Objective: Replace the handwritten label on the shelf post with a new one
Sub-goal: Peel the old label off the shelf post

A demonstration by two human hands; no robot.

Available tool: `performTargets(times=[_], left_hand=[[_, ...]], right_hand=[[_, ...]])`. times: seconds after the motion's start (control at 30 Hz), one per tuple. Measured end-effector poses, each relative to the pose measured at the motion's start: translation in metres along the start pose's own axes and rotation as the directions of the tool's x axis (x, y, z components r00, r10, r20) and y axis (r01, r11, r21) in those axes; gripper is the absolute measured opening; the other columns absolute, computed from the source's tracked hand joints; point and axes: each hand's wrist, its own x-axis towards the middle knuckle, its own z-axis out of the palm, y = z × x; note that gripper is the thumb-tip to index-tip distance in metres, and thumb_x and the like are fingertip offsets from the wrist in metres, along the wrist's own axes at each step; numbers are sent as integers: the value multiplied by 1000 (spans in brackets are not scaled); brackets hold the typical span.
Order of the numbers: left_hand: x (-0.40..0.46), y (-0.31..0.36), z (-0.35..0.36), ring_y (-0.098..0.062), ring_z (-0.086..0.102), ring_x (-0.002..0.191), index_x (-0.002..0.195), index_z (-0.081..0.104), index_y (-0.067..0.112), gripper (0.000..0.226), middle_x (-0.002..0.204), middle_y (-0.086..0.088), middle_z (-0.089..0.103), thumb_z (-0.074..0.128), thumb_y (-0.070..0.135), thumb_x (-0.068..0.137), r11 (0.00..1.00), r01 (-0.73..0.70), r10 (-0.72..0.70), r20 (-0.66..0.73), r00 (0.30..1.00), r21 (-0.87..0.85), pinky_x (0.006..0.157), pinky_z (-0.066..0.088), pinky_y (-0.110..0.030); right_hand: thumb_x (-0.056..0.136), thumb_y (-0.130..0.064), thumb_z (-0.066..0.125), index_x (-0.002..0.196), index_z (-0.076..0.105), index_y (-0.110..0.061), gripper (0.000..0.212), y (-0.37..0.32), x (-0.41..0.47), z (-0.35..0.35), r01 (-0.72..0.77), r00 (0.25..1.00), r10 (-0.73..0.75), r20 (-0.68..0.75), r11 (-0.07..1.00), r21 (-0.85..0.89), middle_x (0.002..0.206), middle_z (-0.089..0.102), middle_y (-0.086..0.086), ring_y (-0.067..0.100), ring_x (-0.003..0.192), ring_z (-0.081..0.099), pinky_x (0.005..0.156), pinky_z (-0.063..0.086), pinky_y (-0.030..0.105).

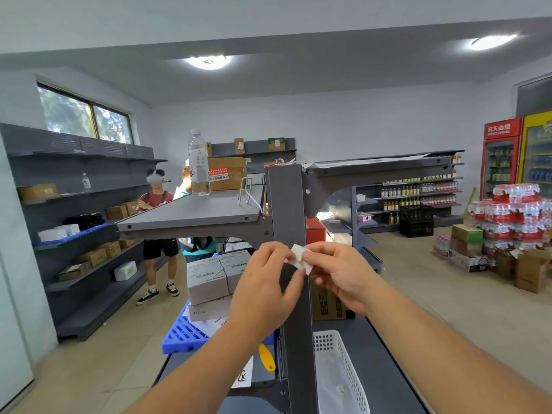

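Two bare hands meet at the centre of the view, in front of one grey upright post [288,210] of a shop shelf. The left hand [263,289] and the right hand [337,271] pinch one small crumpled white label [301,256] between them, thumbs and forefingers closed on it, the other fingers loosely curled. The label sits just in front of the post, roughly halfway up it; whether it touches the post I cannot tell. At 6 o'clock, low beside the post, lie one sheet of paper [243,376] with dark handwriting and one yellow tool [266,357], the tool just above the sheet. At 5 o'clock stands one white basket [343,369]. At 11 o'clock, on the grey shelf [194,212], one clear bottle [198,162] stands upright, with one brown carton [227,171] behind it. At 7 o'clock, two grey boxes [215,274] with barcode labels rest above one blue crate [183,334]. At 9 o'clock a person in a red shirt [156,198] stands by wall shelves. At 3 o'clock are two drinks fridges [518,153], one red and one yellow, and a stack of red-wrapped bottle packs [510,213]. Two ceiling lights [209,61] are lit.
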Motion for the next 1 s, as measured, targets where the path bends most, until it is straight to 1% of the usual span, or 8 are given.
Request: performTargets(times=[0.1, 0.27, 0.4, 0.5, 0.6, 0.7, 0.83, 1.0], left_hand=[[1, 1, 0, -2, 53, 96, 112, 58, 28, 27, 112, 14, 58, 66, 45, 92, 997, 57, -55, 46, 997, -46, 77, 42, -9], [0, 3, 2, -1, 56, 92, 117, 60, 30, 27, 101, 19, 63, 71, 33, 93, 993, 80, -79, 12, 997, -86, 75, 43, -9], [0, 3, 3, 1, 54, 89, 118, 66, 32, 22, 99, 20, 65, 67, 35, 96, 995, 75, -77, -21, 997, -70, 73, 39, -4], [3, 2, 4, 1, 51, 87, 109, 74, 26, 15, 96, 14, 66, 67, 22, 96, 999, -4, 2, -34, 999, -48, 76, 38, -2], [7, 1, 5, -4, 51, 83, 101, 77, 21, 10, 95, 7, 64, 71, 18, 94, 999, -28, 27, -42, 999, -29, 74, 44, -12], [8, 4, 2, -2, 54, 81, 100, 79, 24, 10, 96, 9, 57, 73, 22, 92, 992, -9, 2, -54, 999, -124, 71, 43, -7], [6, 2, -1, 7, 54, 90, 113, 77, 28, 23, 98, 14, 62, 69, 19, 94, 982, -48, 58, 54, 997, -181, 79, 40, -4], [3, 1, -1, -3, 65, 93, 110, 73, 32, 22, 97, 16, 70, 70, 18, 94, 961, 34, -11, 85, 996, -274, 82, 53, -15]], right_hand=[[97, -14, 69, 97, 82, -12, 14, 4, 1, -1, 10, 999, -11, -30, 1000, -22, 87, 77, 5, 17, 75, 60, 62, 48, 27], [95, -14, 71, 102, 81, -9, 13, 7, 1, 1, -58, 998, 58, -19, 998, 20, 90, 80, 5, 10, 74, 71, 67, 51, 29], [95, -17, 72, 98, 85, -13, 15, 10, 3, 1, -96, 995, 94, -34, 994, -55, 84, 71, 6, 12, 67, 51, 61, 44, 27], [96, -12, 66, 93, 84, -6, 19, 10, 4, 0, -117, 992, 119, -32, 991, 59, 79, 64, 6, 13, 68, 51, 62, 45, 28], [97, -14, 67, 86, 78, -6, 18, 9, 4, 1, -152, 988, 157, -8, 969, 193, 75, 62, 5, 13, 67, 57, 66, 50, 28], [99, -17, 68, 93, 80, -3, 19, 14, 5, 0, -139, 990, 144, -12, 970, 199, 77, 67, 4, 12, 71, 61, 69, 54, 27], [99, -9, 66, 103, 82, -1, 19, 15, 5, -5, -118, 992, 127, -17, 959, 258, 98, 71, 13, 13, 79, 61, 73, 55, 26], [98, -4, 66, 103, 81, 0, 17, 17, 4, -8, -116, 993, 118, 10, 958, 261, 95, 73, 12, 13, 78, 62, 69, 57, 23]])
